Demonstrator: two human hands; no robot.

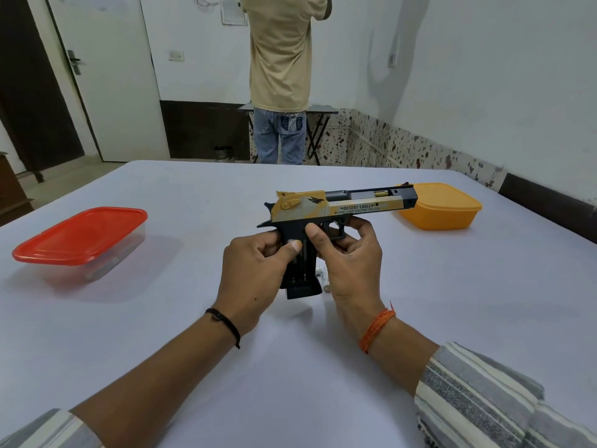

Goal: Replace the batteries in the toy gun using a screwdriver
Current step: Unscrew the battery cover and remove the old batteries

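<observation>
A gold, grey and black toy gun (pixel 342 206) is held upright above the white table (pixel 290 367), barrel pointing right. My left hand (pixel 255 270) grips the black handle from the left, thumb across its side. My right hand (pixel 349 253) holds the handle and trigger guard from the right, thumb pressing near the trigger. Small silver parts (pixel 322 273), possibly batteries, lie on the table just behind the handle, mostly hidden by my right hand. No screwdriver is in view.
A clear box with a red lid (pixel 80 240) sits at the left. An orange lidded box (pixel 442 205) sits at the far right behind the barrel. A person (pixel 281 76) stands beyond the table's far edge, back turned.
</observation>
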